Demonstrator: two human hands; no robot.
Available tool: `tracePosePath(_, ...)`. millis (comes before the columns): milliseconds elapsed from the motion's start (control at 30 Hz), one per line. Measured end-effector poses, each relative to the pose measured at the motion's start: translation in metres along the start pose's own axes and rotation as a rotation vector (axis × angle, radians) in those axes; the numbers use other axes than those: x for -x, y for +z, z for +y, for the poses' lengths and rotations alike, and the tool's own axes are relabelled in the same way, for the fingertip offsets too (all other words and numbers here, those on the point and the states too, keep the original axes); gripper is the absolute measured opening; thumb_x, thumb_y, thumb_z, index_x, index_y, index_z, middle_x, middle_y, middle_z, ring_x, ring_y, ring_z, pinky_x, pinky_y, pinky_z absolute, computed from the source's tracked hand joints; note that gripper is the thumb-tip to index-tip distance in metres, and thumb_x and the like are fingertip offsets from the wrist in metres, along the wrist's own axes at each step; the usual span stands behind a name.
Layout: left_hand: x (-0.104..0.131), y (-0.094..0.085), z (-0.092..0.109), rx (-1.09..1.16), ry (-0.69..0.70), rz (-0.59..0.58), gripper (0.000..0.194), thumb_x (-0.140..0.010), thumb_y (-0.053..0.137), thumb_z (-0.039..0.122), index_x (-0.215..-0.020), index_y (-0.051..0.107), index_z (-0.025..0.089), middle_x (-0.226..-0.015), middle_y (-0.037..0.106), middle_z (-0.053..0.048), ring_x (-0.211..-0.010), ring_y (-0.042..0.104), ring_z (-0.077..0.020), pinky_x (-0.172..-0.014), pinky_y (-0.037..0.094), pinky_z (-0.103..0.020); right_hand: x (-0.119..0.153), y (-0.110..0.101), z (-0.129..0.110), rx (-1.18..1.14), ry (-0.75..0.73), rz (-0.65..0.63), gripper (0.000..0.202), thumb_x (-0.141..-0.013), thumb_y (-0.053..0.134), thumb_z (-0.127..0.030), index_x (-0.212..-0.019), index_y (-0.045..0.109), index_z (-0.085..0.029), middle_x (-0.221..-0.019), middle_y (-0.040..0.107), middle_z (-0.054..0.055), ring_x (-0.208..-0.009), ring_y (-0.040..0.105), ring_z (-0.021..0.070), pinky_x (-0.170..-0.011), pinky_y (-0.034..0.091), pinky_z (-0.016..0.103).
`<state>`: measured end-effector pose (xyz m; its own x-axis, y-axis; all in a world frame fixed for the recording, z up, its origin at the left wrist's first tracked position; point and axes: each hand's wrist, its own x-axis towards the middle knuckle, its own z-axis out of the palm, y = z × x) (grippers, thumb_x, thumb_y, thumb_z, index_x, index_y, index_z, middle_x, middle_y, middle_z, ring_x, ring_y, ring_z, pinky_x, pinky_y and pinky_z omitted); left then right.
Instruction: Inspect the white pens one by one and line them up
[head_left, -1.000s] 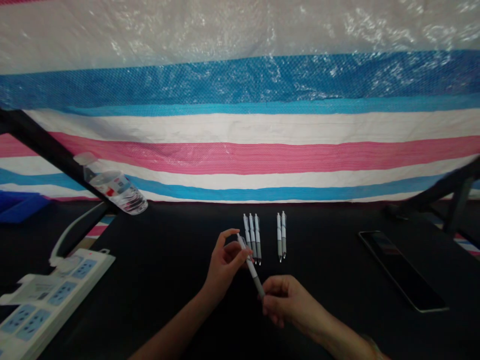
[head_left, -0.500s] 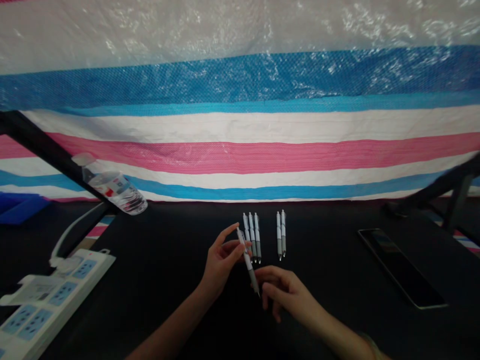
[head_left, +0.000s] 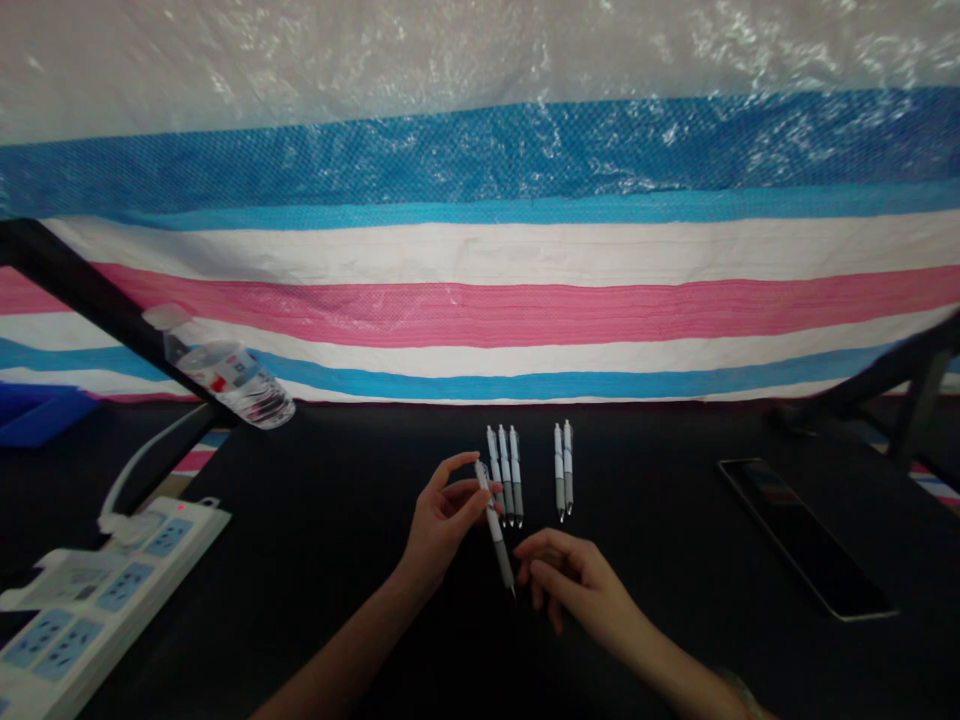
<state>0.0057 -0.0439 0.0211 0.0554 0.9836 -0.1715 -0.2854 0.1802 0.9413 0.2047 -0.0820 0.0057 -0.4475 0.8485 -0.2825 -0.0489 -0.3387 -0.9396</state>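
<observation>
A white click pen with a grey grip is held by my left hand, thumb and fingers closed around its upper barrel. My left index fingertip rests at the pen's top end, and its point slants down toward me. My right hand is beside the pen's lower end, its fingers loosely curved and apart, holding nothing. Behind my left fingers lies a row of three similar pens, partly covered at its left side. A pair of matching pens lies to their right.
A dark phone lies on the black table at right. On the left are a power strip with a plugged-in cable, a tilted plastic bottle and a blue tray. A striped sheet hangs behind.
My right hand has drawn slightly right, away from the pen's lower end. The pen in my left hand has swung a little more upright.
</observation>
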Motion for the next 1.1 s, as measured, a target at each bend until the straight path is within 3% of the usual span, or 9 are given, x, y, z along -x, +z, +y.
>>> tracePosePath(167,0.0,-0.001,0.001,0.01,-0.008,0.032,0.051,-0.078,0.08,0.032,-0.121,0.057,0.019,-0.095,0.078,-0.009,-0.075,0.074,-0.0204,-0.072,0.06,-0.032,0.0,0.0,0.001,-0.007,-0.006,0.001,0.042,-0.083,0.067,-0.054,-0.099,0.065,-0.016,-0.08,0.065,0.003,-0.059,0.058,0.0112,-0.041,0.045,0.017)
tracePosePath(300,0.001,0.001,0.003,0.034,0.003,0.068,0.062,-0.076,0.081,0.032,-0.129,0.052,0.021,-0.096,0.078,-0.009,-0.078,0.075,-0.0214,-0.073,0.06,-0.032,-0.001,0.0,0.0,-0.012,-0.006,0.005,0.041,-0.083,0.067,-0.054,-0.098,0.065,-0.016,-0.08,0.064,0.003,-0.059,0.058,0.0113,-0.04,0.044,0.017)
tracePosePath(400,0.0,0.001,0.004,0.042,0.003,0.089,0.056,-0.074,0.082,0.031,-0.122,0.054,0.02,-0.093,0.078,-0.009,-0.077,0.075,-0.0219,-0.071,0.06,-0.032,-0.001,0.001,-0.001,-0.01,-0.002,0.005,0.042,-0.082,0.068,-0.055,-0.097,0.065,-0.015,-0.079,0.065,0.004,-0.058,0.058,0.0115,-0.04,0.045,0.018)
tracePosePath(867,0.0,0.0,0.005,0.04,-0.016,0.053,0.049,-0.075,0.082,0.031,-0.115,0.056,0.021,-0.092,0.076,-0.007,-0.077,0.074,-0.0215,-0.072,0.06,-0.033,-0.001,0.001,-0.002,0.006,0.011,0.007,0.043,-0.082,0.067,-0.056,-0.096,0.065,-0.016,-0.079,0.063,0.003,-0.058,0.057,0.0115,-0.041,0.044,0.019)
tracePosePath(1100,-0.009,0.001,0.013,0.007,0.027,0.077,0.056,-0.071,0.082,0.029,-0.122,0.059,0.023,-0.091,0.07,-0.002,-0.083,0.071,-0.0194,-0.073,0.059,-0.029,-0.001,0.001,-0.004,0.012,0.002,0.016,0.043,-0.082,0.067,-0.057,-0.094,0.064,-0.016,-0.077,0.064,0.003,-0.059,0.058,0.0122,-0.04,0.044,0.018)
